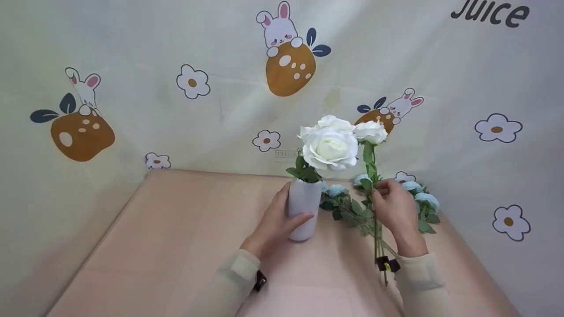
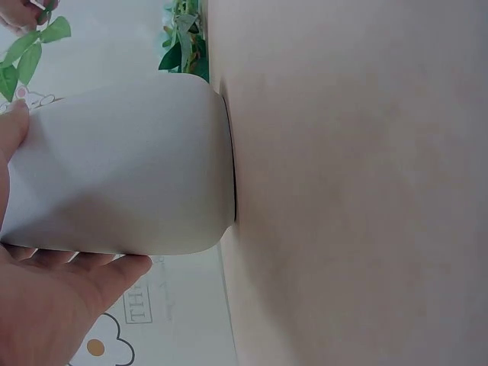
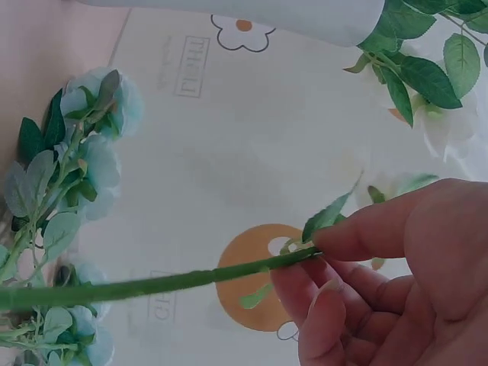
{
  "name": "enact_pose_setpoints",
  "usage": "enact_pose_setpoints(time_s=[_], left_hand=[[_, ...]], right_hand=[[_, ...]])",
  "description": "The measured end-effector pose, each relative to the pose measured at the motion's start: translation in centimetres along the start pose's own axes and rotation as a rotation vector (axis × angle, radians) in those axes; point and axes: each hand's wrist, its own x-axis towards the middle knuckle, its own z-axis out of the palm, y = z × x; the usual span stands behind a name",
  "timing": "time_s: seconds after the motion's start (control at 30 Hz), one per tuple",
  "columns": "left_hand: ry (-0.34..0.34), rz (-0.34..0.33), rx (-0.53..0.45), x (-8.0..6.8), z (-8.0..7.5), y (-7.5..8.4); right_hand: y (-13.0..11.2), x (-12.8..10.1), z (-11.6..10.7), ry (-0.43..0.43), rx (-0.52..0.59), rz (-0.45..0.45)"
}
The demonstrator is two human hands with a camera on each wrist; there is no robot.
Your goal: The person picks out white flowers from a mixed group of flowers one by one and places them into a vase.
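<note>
A white vase [image 1: 304, 207] stands on the table, and my left hand [image 1: 274, 222] grips it from the left side with the thumb across its front. In the left wrist view the vase's base [image 2: 206, 160] meets the tabletop. Large white roses [image 1: 330, 147] with green leaves rise out of its mouth. To the right, my right hand [image 1: 395, 209] pinches the green stem [image 3: 152, 287] of another artificial white rose [image 1: 371, 132]. That bloom is held upright beside the ones in the vase, its stem hanging down below the fingers.
Light blue artificial flowers [image 1: 338, 190] with leafy stems lie behind and right of the vase, and more blue blooms [image 1: 426, 202] lie beyond my right hand. A pinkish tabletop [image 1: 176, 237] runs back to a printed curtain [image 1: 229, 44] with rabbits and flowers.
</note>
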Motion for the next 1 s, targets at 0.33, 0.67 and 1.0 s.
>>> enact_pose_setpoints(time_s=[0.33,0.67,1.0], left_hand=[[0.014,0.022,0.025,0.0,0.1,0.1],[0.012,0.032,-0.005,-0.1,0.2,-0.2],[0.008,0.022,0.017,0.1,0.2,-0.2]], right_hand=[[-1.3,-0.8,-0.8,0.105,0.077,-0.032],[-2.8,-2.0,-1.6,0.225,0.116,-0.104],[-3.6,-3.0,-2.3,0.337,0.312,-0.206]])
